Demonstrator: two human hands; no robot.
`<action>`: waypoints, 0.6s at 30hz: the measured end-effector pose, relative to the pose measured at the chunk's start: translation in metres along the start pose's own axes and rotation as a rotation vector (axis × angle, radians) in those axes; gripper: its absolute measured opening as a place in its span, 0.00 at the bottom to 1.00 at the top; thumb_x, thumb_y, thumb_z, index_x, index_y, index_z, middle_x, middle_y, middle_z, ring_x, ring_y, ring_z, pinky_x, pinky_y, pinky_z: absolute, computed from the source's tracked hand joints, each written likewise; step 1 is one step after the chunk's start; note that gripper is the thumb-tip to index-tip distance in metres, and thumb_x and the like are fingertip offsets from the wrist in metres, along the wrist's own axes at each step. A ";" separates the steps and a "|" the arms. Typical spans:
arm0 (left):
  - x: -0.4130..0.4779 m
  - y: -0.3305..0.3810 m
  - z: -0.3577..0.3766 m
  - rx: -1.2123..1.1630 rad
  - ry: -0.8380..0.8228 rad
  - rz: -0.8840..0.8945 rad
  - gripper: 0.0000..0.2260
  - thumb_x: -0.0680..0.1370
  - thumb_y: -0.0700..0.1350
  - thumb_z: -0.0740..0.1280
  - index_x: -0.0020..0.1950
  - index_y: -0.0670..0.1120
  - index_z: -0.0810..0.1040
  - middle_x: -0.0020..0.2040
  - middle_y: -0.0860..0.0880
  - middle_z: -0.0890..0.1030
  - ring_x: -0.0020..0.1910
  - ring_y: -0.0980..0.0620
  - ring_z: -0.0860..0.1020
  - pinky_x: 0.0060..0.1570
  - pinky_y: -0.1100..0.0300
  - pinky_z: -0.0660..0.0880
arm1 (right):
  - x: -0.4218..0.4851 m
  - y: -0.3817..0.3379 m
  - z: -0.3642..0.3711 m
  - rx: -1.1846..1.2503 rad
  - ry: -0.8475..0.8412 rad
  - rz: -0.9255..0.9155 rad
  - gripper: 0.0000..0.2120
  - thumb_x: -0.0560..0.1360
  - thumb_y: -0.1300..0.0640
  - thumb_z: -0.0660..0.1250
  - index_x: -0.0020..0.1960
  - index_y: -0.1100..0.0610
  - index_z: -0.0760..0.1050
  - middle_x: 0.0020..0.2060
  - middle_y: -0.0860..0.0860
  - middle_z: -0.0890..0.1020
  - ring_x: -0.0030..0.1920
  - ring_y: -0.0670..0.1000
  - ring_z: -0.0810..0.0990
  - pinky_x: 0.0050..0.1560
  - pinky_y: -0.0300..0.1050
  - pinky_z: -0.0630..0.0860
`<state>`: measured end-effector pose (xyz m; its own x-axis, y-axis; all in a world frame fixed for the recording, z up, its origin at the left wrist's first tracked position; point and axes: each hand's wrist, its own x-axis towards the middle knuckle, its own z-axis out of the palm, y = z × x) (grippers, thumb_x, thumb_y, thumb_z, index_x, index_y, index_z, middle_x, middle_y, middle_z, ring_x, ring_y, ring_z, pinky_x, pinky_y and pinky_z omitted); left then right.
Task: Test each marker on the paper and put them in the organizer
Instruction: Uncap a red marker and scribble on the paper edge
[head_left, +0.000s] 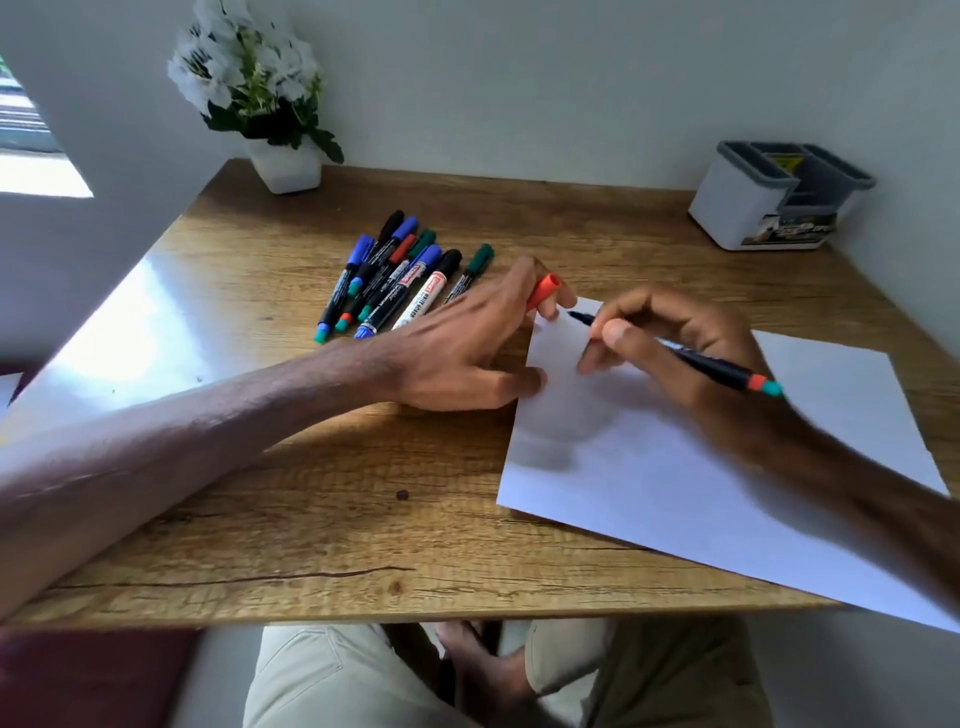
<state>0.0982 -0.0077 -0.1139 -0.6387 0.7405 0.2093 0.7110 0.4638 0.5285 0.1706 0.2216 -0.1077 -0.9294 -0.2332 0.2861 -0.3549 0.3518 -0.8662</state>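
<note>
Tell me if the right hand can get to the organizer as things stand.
Probably yes. The organizer stands at the far right corner; only bare table lies between it and the right hand. Its marker is uncapped; the left hand holds the red cap.

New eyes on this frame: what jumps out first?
The right hand grips an uncapped marker, tip at the far corner of the paper. The left hand pinches an orange-red cap beside that corner, thumb at the paper's edge. A pile of capped markers lies behind the left hand; the organizer stands at the back right corner of the table.
</note>
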 end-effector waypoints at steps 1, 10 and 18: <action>0.000 -0.001 0.000 0.006 -0.016 -0.006 0.24 0.79 0.47 0.73 0.68 0.45 0.63 0.60 0.63 0.68 0.56 0.73 0.68 0.55 0.84 0.61 | -0.002 -0.004 -0.003 0.051 0.006 0.013 0.06 0.83 0.66 0.64 0.57 0.62 0.79 0.44 0.57 0.88 0.47 0.53 0.87 0.53 0.41 0.80; 0.001 -0.003 0.003 -0.025 -0.043 -0.014 0.29 0.80 0.52 0.71 0.73 0.44 0.61 0.67 0.58 0.67 0.70 0.62 0.67 0.63 0.82 0.61 | -0.037 -0.031 0.018 0.305 -0.201 0.221 0.11 0.73 0.63 0.72 0.54 0.64 0.85 0.44 0.60 0.89 0.43 0.61 0.89 0.45 0.49 0.86; 0.003 -0.004 0.006 0.017 -0.044 0.005 0.28 0.80 0.55 0.71 0.71 0.44 0.61 0.70 0.55 0.69 0.72 0.57 0.70 0.72 0.59 0.69 | -0.024 -0.026 0.032 0.175 -0.271 0.081 0.05 0.71 0.73 0.74 0.41 0.66 0.83 0.29 0.55 0.84 0.25 0.51 0.80 0.28 0.43 0.77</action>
<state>0.0953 -0.0047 -0.1204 -0.6219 0.7631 0.1756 0.7192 0.4679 0.5137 0.2060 0.1888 -0.1049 -0.8847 -0.4520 0.1139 -0.2359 0.2234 -0.9458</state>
